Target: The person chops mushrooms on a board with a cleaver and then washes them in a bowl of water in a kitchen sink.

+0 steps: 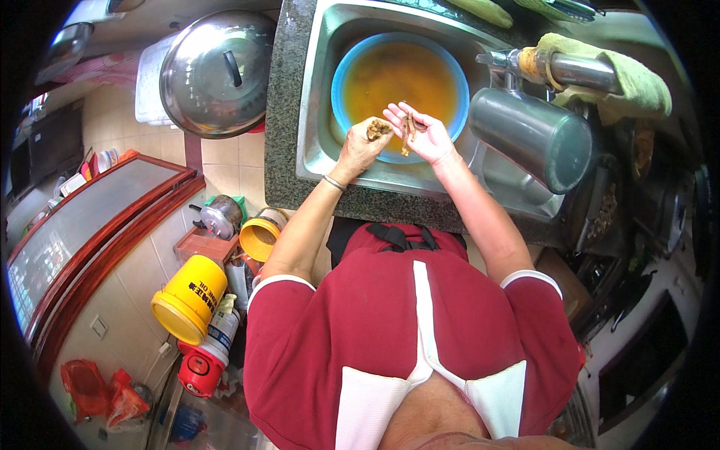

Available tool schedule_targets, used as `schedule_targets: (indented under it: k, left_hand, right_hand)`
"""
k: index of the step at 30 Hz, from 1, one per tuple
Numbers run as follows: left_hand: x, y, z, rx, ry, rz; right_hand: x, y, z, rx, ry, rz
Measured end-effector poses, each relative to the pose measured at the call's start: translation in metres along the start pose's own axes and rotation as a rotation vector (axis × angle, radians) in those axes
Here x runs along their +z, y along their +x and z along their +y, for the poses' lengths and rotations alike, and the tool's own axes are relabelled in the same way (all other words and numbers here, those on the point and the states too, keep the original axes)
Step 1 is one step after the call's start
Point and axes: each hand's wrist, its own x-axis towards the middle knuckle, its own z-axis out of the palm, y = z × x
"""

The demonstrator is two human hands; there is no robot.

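My left hand (pixel 364 144), with a metal bangle at its wrist, is closed around a bunch of wet brown food pieces (pixel 379 130), possibly dried vegetable or mushroom stems. Palm up beside it, my right hand (pixel 430 135) carries a few thin brown strips (pixel 407 135) across the palm and fingers. Both hands are over the near rim of a round blue basin (pixel 341 90). Cloudy orange-brown water (pixel 400 73) fills much of the basin. It stands in a stainless steel sink (pixel 313 112) set into a dark speckled stone counter (pixel 285 95).
A metal cylinder on a tap fitting (pixel 529 135) juts over the sink's right side, with a pale green cloth (pixel 635 84) draped behind. Left of the counter is a large steel lid (pixel 219 73). Yellow buckets (pixel 191 298) and a pressure cooker (pixel 219 216) stand lower left.
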Motion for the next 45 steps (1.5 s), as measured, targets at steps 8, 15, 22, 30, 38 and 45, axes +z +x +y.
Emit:
schedule_targets:
  k: [8, 15, 22, 30, 38, 45]
  left_hand:
    - [-0.003, -0.007, 0.007, 0.249, 0.133, -0.152]
    - [0.005, -0.009, 0.009, 0.409, 0.293, -0.146]
    - [0.012, -0.008, 0.001, 0.419, 0.267, -0.086]
    - [-0.013, -0.012, 0.019, 0.044, -0.235, 0.146]
    - [-0.027, -0.001, 0.034, 0.018, -0.435, 0.179]
    - [-0.031, 0.006, 0.035, 0.058, -0.583, 0.186]
  right_hand:
    - [-0.015, 0.003, -0.006, 0.032, 0.135, 0.04]
    - [-0.005, 0.009, 0.001, 0.043, 0.135, 0.143]
    - [-0.005, 0.013, 0.002, 0.063, 0.114, 0.205]
    - [-0.007, 0.001, -0.002, 0.191, 0.02, 0.072]
    - [0.001, -0.012, -0.003, 0.215, -0.285, -0.12]
    - [0.002, -0.021, -0.001, 0.165, -0.485, 0.002]
